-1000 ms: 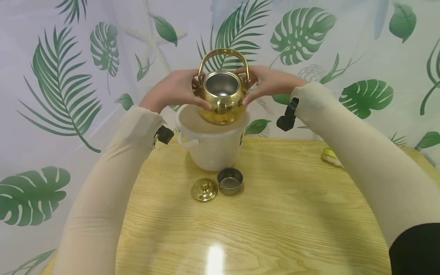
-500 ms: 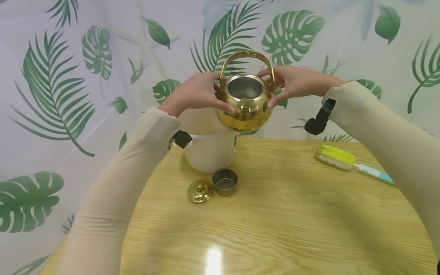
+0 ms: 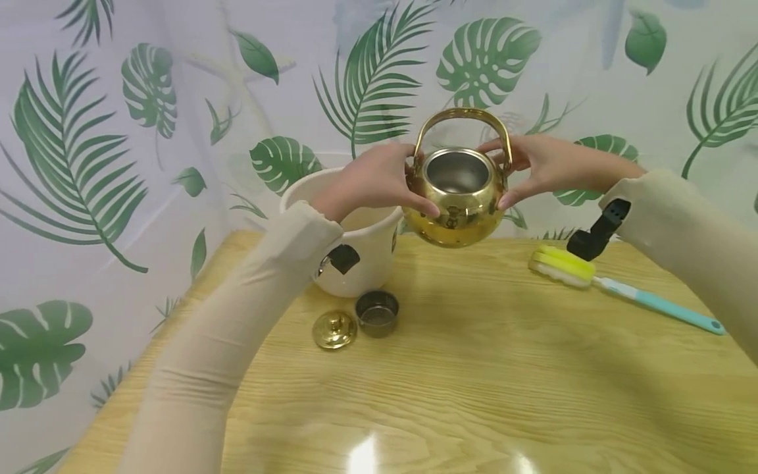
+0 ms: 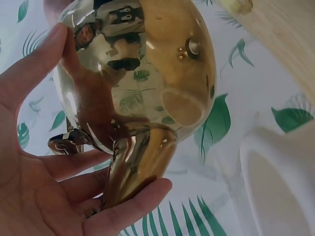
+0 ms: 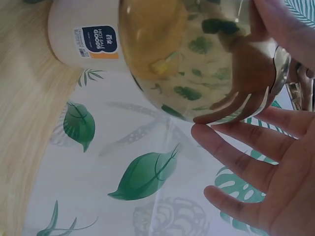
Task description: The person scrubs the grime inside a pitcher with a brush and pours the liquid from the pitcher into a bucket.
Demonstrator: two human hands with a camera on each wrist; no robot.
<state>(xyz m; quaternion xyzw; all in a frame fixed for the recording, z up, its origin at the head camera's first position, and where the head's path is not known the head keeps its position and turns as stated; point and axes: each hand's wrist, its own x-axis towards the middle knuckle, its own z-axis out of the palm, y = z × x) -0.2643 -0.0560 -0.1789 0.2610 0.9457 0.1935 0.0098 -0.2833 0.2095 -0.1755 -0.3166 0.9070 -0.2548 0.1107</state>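
Observation:
A shiny gold teapot [image 3: 453, 224] is held up above the table, lidless, its mouth tipped towards the head camera and its hoop handle [image 3: 463, 113] raised. My left hand [image 3: 379, 178] grips one side, thumb on the body; in the left wrist view its fingers lie about the spout [image 4: 140, 167]. My right hand [image 3: 553, 164] holds the opposite side, thumb in front. In the right wrist view a fingertip touches the teapot's underside, while other fingers spread below. On the table sit the gold lid [image 3: 335, 330] and, beside it, a metal strainer basket [image 3: 378, 316].
Behind my left wrist stands a white bucket [image 3: 379, 253], bearing a dark label [image 5: 100, 39] in the right wrist view. A sponge brush with a yellow-and-white head [image 3: 562, 264] and a blue handle [image 3: 669, 308] lies at the right. A leaf-patterned sheet [image 3: 284, 39] hangs behind the wooden table [image 3: 474, 382].
Both hands have carried the teapot from over the bucket to the right and slightly lower. The bucket's mouth and the whole brush have come into sight; the view has shifted a little.

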